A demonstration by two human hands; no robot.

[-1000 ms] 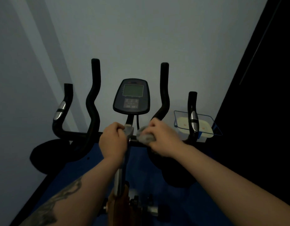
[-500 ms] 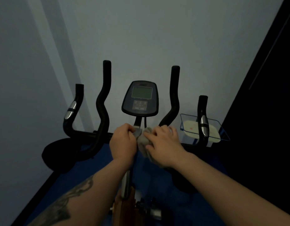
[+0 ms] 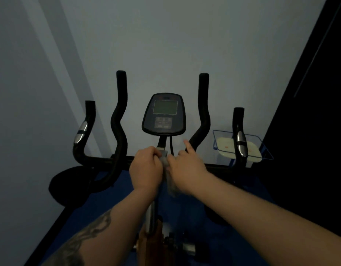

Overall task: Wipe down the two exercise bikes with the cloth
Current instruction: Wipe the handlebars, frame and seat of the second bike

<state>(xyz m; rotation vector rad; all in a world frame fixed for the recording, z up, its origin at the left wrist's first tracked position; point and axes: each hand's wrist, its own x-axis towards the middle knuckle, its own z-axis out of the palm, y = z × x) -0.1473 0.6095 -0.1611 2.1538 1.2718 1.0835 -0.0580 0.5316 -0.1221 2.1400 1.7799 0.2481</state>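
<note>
Here, both hands meet at the middle of the black exercise bike (image 3: 116, 164), just below its oval console with the grey screen (image 3: 163, 114). The crumpled grey cloth (image 3: 170, 181) hangs between them, over the junction of the handlebar and the upright silver post (image 3: 151, 215). The left hand (image 3: 144, 169) has its grip curled tight around the top of the cloth where it meets the stem. The right hand (image 3: 185, 173) seems to pinch the cloth's side with the lower fingers while the forefinger points free toward the right inner bar, though blur makes that grip hard to read.

The main risk, as I judge it, is the thin black cable (image 3: 171, 143) that runs down from the console right beside the hands: a hard rub or a snagged fold could tug it. The loose tail of the cloth could also slip from so light a hold and drop toward the crank parts below. With both hands bunched on one spot, the curved black handlebars and their silver sensor pads (image 3: 82, 131) could easily be missed.

Only one bike shows, so the second is still to be found. The floor under it is a deep blue mat (image 3: 116, 200). The room is dim, with pale grey walls (image 3: 185, 45) meeting in a corner at left and a dark panel at right. A clear blue-rimmed plastic tub (image 3: 242, 148) sits behind the right handlebar.
</note>
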